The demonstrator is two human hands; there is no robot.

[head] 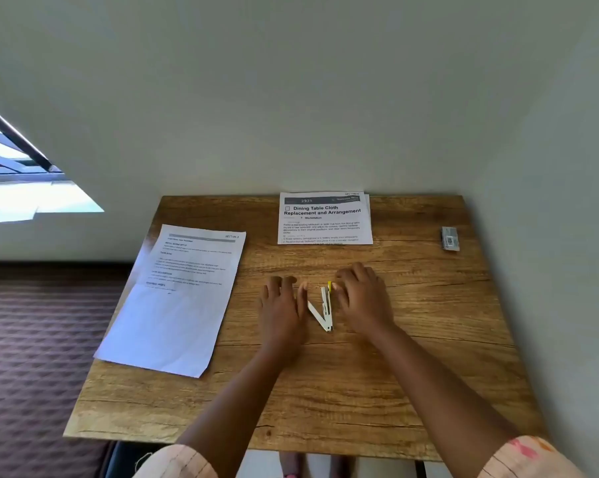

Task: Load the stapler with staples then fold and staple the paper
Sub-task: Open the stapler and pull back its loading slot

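A small white stapler [323,309] lies opened into a V on the wooden table [412,357], with a yellow piece at its far tip. My left hand [281,307] holds the left arm of the V by its fingertips. My right hand [363,296] holds the right arm near the yellow tip. A small grey staple box [450,238] sits at the far right of the table. A printed sheet of paper [174,298] lies at the left, overhanging the table's edge. A folded printed sheet [325,218] lies at the back by the wall.
The table stands against a pale wall at the back and right. To the left, the floor is covered by a dark patterned carpet [32,339]. A window [19,174] is at the far left.
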